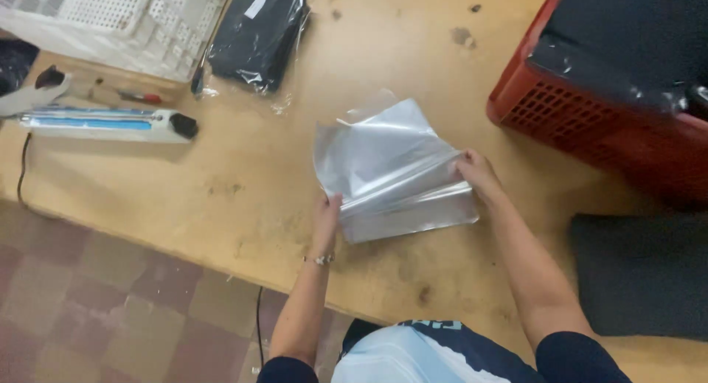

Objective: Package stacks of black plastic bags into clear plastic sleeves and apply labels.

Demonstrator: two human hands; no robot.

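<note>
Person stands at a wood table (243,169) w/ both hands on a clear plastic bag (391,173). Left hand (324,221) pinches the bag's lower-left edge, fingers closed on the film; right hand (476,173) grips the right edge, also closed on it. Bag sits near table centre, lower part lying flat, upper flap lifted and curling back, prob. because the two hands pull the layers apart to open the mouth. A bracelet shows on the left wrist.

Upper left, well apart from the bag: a heat sealer (107,123), long and white w/ blue strip, cord running off the table edge, parked within reach but out of the work area. Above it a white mesh tray (110,14). Beside that, a dark packed item in clear wrap (258,33), lying flat. Right side: red crate (590,125) holding dark goods under plastic, close to the right arm. A dark mat (641,272) lies lower right.
</note>
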